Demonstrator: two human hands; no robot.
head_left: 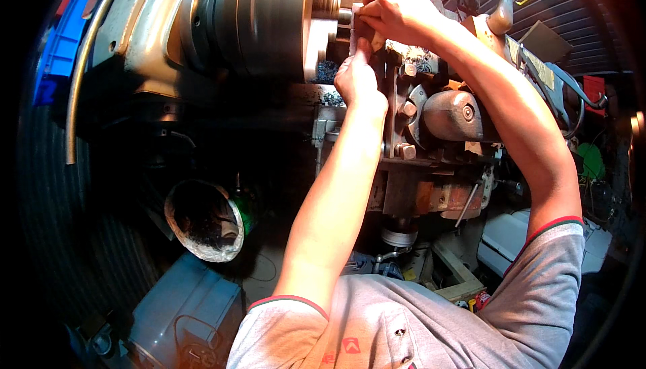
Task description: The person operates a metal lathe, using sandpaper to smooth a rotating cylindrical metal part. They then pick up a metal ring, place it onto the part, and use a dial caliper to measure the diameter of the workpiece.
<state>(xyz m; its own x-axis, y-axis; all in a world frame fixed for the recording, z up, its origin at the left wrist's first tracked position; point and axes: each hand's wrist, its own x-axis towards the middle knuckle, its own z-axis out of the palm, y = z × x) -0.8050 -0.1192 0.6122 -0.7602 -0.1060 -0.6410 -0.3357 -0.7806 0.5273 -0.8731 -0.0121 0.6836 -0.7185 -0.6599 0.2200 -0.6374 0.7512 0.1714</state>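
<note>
At the top centre both my hands meet beside the lathe's steel chuck [262,22]. My left hand [356,80] is closed, thumb upward, on a small flat pale-edged piece [356,32] that I cannot identify clearly. My right hand [397,12] has its fingers curled and pressed at the upper end of the same piece, close to a short round steel part [330,12] at the chuck's face. Just right of my hands is a tool post with square-headed bolts [407,110]. The fingertips partly hide one another.
A rounded metal housing [451,115] and a tapered handle [501,9] sit right. Metal shavings [328,71] lie below the chuck. A bucket [202,251], grey-blue container [175,298] and wooden frame [457,271] are lower down; a blue crate [64,53] stands far left.
</note>
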